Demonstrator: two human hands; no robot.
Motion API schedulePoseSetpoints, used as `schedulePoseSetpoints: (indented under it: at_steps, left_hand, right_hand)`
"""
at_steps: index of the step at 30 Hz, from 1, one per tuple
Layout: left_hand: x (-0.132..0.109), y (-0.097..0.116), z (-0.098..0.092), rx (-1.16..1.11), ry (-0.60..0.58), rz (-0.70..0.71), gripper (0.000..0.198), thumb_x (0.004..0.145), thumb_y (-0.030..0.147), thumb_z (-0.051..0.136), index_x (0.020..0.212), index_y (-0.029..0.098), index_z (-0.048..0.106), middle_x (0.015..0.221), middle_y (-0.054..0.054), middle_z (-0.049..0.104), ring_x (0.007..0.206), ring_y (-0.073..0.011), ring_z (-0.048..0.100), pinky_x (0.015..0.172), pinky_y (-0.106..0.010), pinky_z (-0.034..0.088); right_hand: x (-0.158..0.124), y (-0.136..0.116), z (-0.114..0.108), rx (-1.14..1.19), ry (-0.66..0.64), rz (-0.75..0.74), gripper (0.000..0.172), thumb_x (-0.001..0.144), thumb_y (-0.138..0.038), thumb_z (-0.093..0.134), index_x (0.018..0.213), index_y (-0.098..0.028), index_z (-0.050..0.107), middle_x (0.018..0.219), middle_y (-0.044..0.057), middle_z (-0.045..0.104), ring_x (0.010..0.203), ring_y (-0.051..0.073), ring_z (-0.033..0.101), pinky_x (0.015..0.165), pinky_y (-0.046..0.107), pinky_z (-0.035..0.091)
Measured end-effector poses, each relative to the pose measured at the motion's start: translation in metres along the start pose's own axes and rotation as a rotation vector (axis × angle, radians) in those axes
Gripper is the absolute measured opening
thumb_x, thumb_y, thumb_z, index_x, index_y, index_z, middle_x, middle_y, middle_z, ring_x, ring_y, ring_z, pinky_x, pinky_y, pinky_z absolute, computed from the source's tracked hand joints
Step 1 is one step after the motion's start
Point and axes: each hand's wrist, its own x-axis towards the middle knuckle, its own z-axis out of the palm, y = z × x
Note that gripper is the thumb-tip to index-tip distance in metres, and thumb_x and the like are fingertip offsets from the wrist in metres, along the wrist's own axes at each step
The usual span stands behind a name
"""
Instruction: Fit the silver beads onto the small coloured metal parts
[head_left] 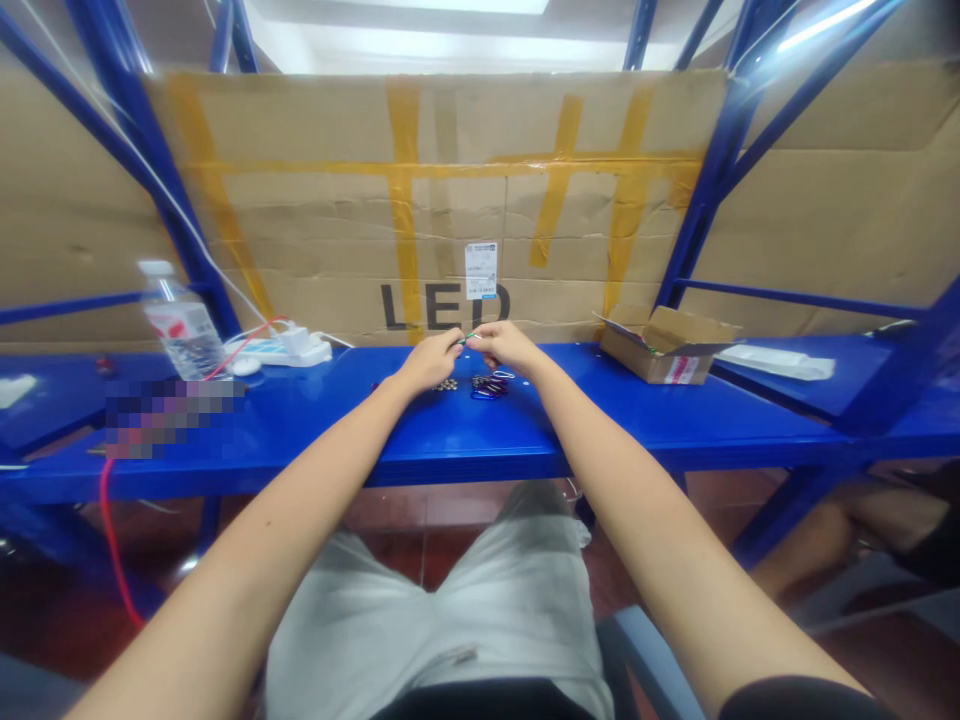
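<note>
My left hand (435,360) and my right hand (508,345) meet above the blue table, fingers pinched together. Between their fingertips is a small green item (466,340) that looks like a carabiner, mostly covered by the fingers. Just below my right hand lies a pile of carabiners (489,388), dark, blue and silver. A little heap of small metal pieces (448,384) sits beside my left hand; they are too small to make out.
An open cardboard box (651,352) stands at right beside a white packet (780,360). At left are a water bottle (180,325), a power strip (296,345) and a red cable (112,540). A large cardboard sheet (322,220) closes off the back. Another person's limb (817,550) shows at lower right.
</note>
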Motion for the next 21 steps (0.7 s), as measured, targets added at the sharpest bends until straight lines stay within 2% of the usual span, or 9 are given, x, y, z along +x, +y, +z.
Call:
schedulePoseSetpoints:
  at_steps: [6, 8, 11, 13, 15, 21]
  left_hand:
    - [0.005, -0.006, 0.005, -0.111, -0.033, -0.008, 0.015, 0.091, 0.029, 0.049, 0.087, 0.018, 0.06, 0.086, -0.003, 0.066, 0.083, -0.0204, 0.057, 0.075, -0.031, 0.041]
    - [0.007, -0.006, 0.006, -0.203, -0.042, -0.04, 0.016, 0.089, 0.027, 0.05, 0.081, 0.017, 0.059, 0.078, -0.002, 0.062, 0.076, -0.0183, 0.055, 0.071, -0.03, 0.04]
    - [0.009, -0.005, 0.004, -0.449, -0.135, -0.204, 0.02, 0.09, 0.027, 0.05, 0.076, 0.016, 0.059, 0.064, 0.001, 0.051, 0.057, -0.0132, 0.044, 0.058, -0.028, 0.035]
    - [0.008, -0.003, 0.001, -0.628, -0.195, -0.317, 0.023, 0.092, 0.029, 0.05, 0.078, 0.015, 0.062, 0.062, 0.001, 0.049, 0.049, -0.0106, 0.038, 0.051, -0.027, 0.03]
    - [0.007, -0.001, -0.002, -0.749, -0.201, -0.369, 0.023, 0.092, 0.031, 0.054, 0.082, 0.014, 0.065, 0.066, -0.002, 0.053, 0.047, -0.0093, 0.038, 0.048, -0.026, 0.029]
    - [0.006, 0.0, -0.005, -0.864, -0.165, -0.364, 0.015, 0.089, 0.028, 0.06, 0.084, 0.015, 0.064, 0.074, -0.004, 0.06, 0.051, -0.0093, 0.044, 0.048, -0.025, 0.032]
  right_hand:
    - [0.004, 0.008, -0.002, -0.24, 0.046, -0.105, 0.018, 0.083, -0.026, 0.064, 0.069, -0.017, 0.058, 0.044, -0.006, 0.044, 0.044, 0.01, 0.042, 0.05, 0.024, 0.032]
    - [0.007, 0.011, -0.002, -0.274, 0.087, -0.16, 0.016, 0.08, -0.027, 0.064, 0.07, -0.016, 0.06, 0.05, -0.005, 0.047, 0.049, 0.01, 0.044, 0.054, 0.025, 0.034]
    - [0.009, 0.013, -0.002, -0.305, 0.134, -0.217, 0.017, 0.078, -0.029, 0.065, 0.071, -0.014, 0.064, 0.059, -0.003, 0.055, 0.056, 0.011, 0.046, 0.059, 0.026, 0.036]
    - [0.01, 0.013, -0.002, -0.302, 0.131, -0.211, 0.018, 0.079, -0.031, 0.065, 0.075, -0.014, 0.068, 0.063, -0.002, 0.058, 0.055, 0.011, 0.046, 0.058, 0.026, 0.036]
    - [0.009, 0.012, -0.001, -0.289, 0.116, -0.188, 0.019, 0.081, -0.032, 0.063, 0.079, -0.014, 0.07, 0.064, -0.002, 0.058, 0.051, 0.01, 0.044, 0.055, 0.025, 0.036]
    - [0.005, 0.007, 0.002, -0.271, 0.124, -0.139, 0.017, 0.084, -0.03, 0.063, 0.08, -0.015, 0.069, 0.059, -0.003, 0.057, 0.046, 0.009, 0.045, 0.051, 0.025, 0.036]
